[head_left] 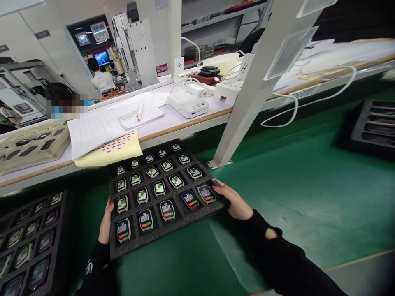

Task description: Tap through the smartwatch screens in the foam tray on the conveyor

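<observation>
one tray (pixel 173 226); a hand (pixel 237 201) grips each side.

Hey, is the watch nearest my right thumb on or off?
On. The watch in the tray, beside your right hand, has a lit screen: pale markings above a red-and-green strip.

Head cam, only 1 view: looks fwd & down over the tray (pixel 179 220), rolled sideways, so post (pixel 247 98) leans right. Tray nr, approx. mid-view; bench (pixel 157 124) beyond; monitor (pixel 101 58) in far left bkgd.
</observation>
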`<state>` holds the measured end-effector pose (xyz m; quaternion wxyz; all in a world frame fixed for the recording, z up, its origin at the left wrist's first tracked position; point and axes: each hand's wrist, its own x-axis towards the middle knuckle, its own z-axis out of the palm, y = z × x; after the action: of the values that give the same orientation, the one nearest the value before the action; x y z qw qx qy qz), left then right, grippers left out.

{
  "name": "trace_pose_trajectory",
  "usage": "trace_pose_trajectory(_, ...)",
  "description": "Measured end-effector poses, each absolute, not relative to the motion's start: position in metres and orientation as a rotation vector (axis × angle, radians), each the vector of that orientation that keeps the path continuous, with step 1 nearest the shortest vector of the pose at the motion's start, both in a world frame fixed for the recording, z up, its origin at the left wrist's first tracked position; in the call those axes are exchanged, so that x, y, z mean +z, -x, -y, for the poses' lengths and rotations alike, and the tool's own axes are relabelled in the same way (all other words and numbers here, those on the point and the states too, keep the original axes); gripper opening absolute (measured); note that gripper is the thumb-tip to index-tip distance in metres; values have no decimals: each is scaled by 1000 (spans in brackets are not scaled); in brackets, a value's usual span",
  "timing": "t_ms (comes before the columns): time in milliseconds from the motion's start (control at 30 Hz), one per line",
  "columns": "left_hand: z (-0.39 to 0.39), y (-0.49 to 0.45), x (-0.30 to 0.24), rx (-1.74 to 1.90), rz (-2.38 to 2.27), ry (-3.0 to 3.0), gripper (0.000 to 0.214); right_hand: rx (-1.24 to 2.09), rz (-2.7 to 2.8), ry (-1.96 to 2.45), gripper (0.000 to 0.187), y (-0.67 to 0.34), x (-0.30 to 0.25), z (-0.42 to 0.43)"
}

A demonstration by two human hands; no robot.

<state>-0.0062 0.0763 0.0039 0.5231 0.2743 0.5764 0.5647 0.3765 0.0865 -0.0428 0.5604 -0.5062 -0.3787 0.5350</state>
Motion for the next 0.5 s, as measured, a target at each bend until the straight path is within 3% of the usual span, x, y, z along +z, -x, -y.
trace_pose_trajectory(267,-79,9,3,1333,-1420,-678,53,1363,1069,1128,84,-391,-45,-79)
trace_pose_trajectory(500,-80,17,-2,1310,-1402,-716,59,1008,1099,1125,51,-378,-34,-74)
